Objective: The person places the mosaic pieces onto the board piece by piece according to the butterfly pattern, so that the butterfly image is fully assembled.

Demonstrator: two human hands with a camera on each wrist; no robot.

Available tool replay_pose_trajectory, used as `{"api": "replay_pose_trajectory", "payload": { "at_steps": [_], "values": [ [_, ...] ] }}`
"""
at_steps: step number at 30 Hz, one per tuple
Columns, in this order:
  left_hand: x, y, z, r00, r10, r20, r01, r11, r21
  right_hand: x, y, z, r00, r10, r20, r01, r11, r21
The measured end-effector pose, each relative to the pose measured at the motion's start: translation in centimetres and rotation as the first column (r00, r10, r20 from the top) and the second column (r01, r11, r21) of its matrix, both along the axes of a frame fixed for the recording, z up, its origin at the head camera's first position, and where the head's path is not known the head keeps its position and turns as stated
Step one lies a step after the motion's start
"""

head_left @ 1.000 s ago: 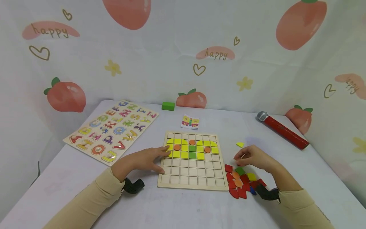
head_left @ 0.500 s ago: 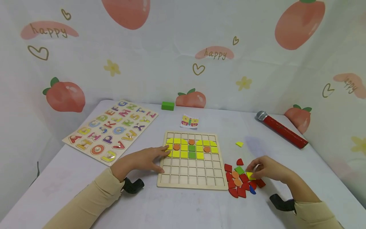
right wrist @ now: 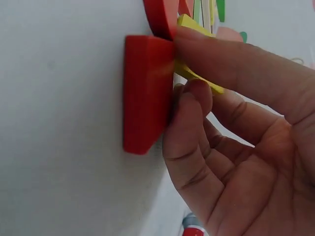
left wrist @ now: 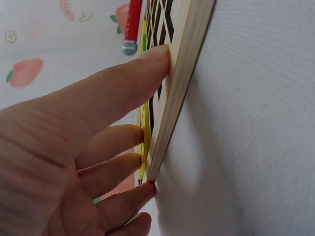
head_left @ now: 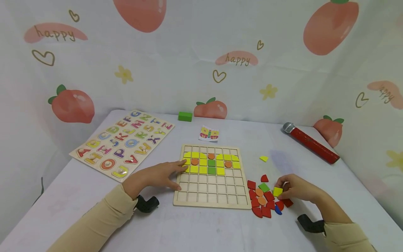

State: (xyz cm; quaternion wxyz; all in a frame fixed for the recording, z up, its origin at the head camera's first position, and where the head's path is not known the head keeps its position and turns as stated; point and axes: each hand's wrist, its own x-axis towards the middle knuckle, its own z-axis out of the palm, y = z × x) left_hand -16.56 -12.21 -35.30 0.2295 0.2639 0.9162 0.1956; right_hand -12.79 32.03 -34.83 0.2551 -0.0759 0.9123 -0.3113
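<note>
From here I see a creased white backdrop (head_left: 176, 80) printed with peaches (head_left: 73, 106), heart outlines (head_left: 213, 76), yellow flowers (head_left: 124, 74) and the word "happy" (head_left: 237, 60) behind a white-covered table (head_left: 176, 231) in soft, even light.

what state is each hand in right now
Left hand: open, touching the wooden grid board.
Right hand: closed, holding a yellow piece.

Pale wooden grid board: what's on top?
Flat yellow pieces, two green squares and three orange discs sit in cells toward its far side. The left hand rests on the left edge; whatever it covers can't be seen.
</note>
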Motion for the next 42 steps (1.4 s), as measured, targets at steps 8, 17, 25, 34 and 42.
{"api": "replay_pose_trajectory", "payload": {
  "at_steps": [8, 17, 25, 34, 42],
  "values": [
    [0.0, 0.0, 0.0, 1.0, -0.003, -0.007, 0.003, 1.0, 0.0, -0.7, -0.1, 0.6, 0.999, 0.029, -0.019, -0.03, 0.996, -0.078],
    [0.0, -0.2, -0.1, 1.0, 0.002, -0.001, -0.002, 1.0, 0.004, -2.9, -3.7, 0.9, 0.998, 0.014, -0.067, -0.024, 0.99, -0.139],
    [-0.1, -0.2, -0.2, 1.0, 0.008, 0.0, -0.008, 1.0, 0.009, -5.5, -8.2, 0.9, 0.996, 0.075, -0.048, -0.081, 0.986, -0.146],
    [0.0, 0.0, -0.2, 1.0, 0.005, -0.002, -0.005, 1.0, 0.002, -7.2, -11.2, 0.4, 0.99, 0.124, -0.063, -0.132, 0.983, -0.127],
    [0.0, 0.0, -0.1, 1.0, 0.007, -0.005, -0.007, 1.0, 0.002, -7.6, -12.2, 0.0, 0.98, 0.141, -0.139, -0.148, 0.988, -0.045]
  ]
}}
